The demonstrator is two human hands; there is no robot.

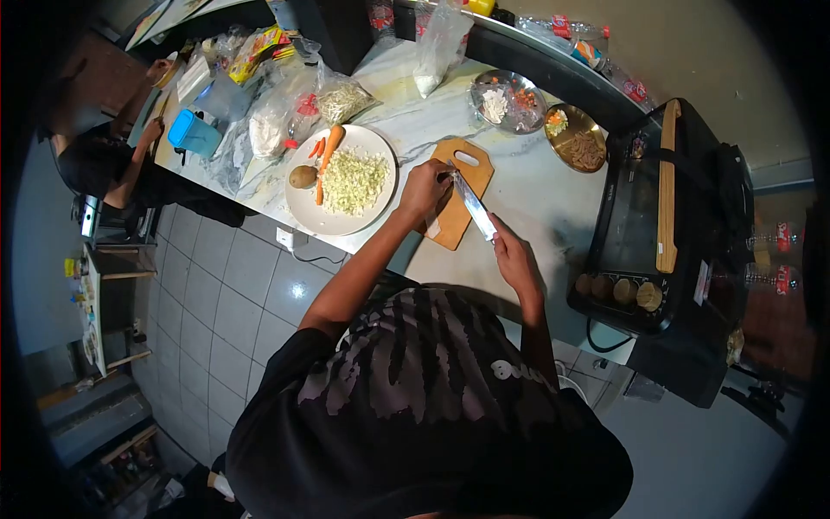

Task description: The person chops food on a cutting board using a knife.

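My right hand (513, 258) is closed around the handle of a kitchen knife (473, 208). The blade points away from me, slanting left over a wooden cutting board (449, 227) with a slot in its far end. At the blade's tip, the fingers of my left hand (424, 189) are pinched together; whatever they hold is too small to make out. Left of the board, a large white plate (298, 206) carries chopped pale green vegetable (356, 180), a carrot (330, 147), red chillies (317, 149) and a potato (303, 177).
Two metal plates with cut food, a silver one (529, 126) and a brassy one (566, 162), stand at the back right. A black toaster oven (635, 225) borders the right side. Plastic bags (344, 99) and a blue-lidded container (194, 134) lie left. Another person (104, 169) stands far left.
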